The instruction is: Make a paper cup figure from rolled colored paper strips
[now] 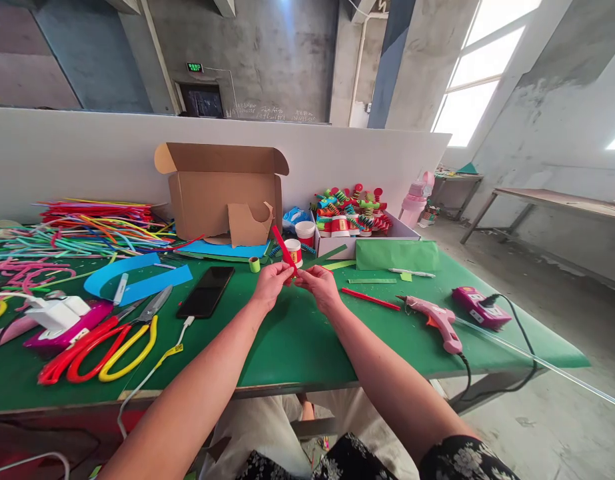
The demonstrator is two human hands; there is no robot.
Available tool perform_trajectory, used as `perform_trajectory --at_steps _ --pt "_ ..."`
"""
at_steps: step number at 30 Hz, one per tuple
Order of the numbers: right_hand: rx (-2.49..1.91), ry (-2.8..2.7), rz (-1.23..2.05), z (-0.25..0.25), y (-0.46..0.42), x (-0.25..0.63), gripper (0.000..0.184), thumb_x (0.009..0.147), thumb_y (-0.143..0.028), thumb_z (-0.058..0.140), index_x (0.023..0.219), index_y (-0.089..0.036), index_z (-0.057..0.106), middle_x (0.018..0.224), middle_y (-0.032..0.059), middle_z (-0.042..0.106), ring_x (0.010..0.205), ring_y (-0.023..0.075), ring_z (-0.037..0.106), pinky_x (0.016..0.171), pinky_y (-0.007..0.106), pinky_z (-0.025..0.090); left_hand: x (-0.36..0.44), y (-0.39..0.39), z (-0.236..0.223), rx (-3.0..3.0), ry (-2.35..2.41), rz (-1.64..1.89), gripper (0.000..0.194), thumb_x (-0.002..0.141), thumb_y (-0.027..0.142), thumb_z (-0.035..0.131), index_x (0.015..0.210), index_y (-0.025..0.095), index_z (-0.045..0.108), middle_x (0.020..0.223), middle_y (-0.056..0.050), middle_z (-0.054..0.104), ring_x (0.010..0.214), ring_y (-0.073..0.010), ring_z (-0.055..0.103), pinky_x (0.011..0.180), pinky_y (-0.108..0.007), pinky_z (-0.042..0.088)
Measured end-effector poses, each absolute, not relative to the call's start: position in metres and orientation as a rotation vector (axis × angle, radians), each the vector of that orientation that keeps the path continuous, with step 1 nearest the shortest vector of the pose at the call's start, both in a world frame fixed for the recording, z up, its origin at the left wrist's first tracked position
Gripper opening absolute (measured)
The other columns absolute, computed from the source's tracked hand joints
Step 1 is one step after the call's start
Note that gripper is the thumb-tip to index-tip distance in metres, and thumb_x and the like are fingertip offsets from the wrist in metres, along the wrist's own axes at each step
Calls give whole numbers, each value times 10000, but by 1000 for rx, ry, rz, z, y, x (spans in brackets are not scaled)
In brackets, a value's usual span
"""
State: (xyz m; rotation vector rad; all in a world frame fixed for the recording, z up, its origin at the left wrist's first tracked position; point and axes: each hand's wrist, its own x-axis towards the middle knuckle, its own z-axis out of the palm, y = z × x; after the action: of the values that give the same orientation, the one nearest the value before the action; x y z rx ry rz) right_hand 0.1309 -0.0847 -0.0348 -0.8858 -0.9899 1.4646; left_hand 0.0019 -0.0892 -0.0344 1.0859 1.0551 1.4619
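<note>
Near the middle of the table, my left hand (273, 285) pinches a red strip (281, 245), whose long end slants up and to the left. My right hand (319, 287) is closed on the same strip, fingertips close to those of the left. The strip's lower part is mostly hidden by the fingers. Just behind my hands stands a white paper cup (293, 252) with a red band. A small light green paper roll (254, 265) sits to the left of it. On the right lies another red strip (370, 299), pointing toward the pink glue gun (437, 319).
Scissors (137, 340), a black phone (206, 292) and blue paper (152, 283) lie left. Colourful pipe cleaners (102, 223) pile up behind them. A cardboard box (227, 193) stands at the back, beside a tray (382, 238) of cup figures. A power socket (481, 307) and cord lie right.
</note>
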Motion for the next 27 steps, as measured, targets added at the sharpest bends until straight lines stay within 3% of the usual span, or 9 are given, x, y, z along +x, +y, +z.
perform_trajectory --at_steps 4,12,27 --pt "-896 -974 1450 -34 -85 133 362 519 -391 886 591 -190 594 548 -17 648 584 157 659 651 307 559 3 -91 -31 1020 1028 1489 500 516 607 809 713 164 690 627 -9 636 557 -115 518 552 -264 410" --pt "-912 -969 1465 -35 -87 129 361 519 -335 913 588 -190 590 555 -6 666 567 159 662 645 319 576 3 -93 -29 1016 1031 1497 415 457 444 882 640 172 628 608 21 620 516 -81 469 521 -240 382" --pt "-887 -960 1417 -38 -85 129 359 516 -349 899 561 -180 586 520 -32 648 518 120 632 623 267 568 3 -88 -38 1035 1037 1407 412 474 434 871 695 147 675 671 -19 651 570 -111 523 523 -246 375"
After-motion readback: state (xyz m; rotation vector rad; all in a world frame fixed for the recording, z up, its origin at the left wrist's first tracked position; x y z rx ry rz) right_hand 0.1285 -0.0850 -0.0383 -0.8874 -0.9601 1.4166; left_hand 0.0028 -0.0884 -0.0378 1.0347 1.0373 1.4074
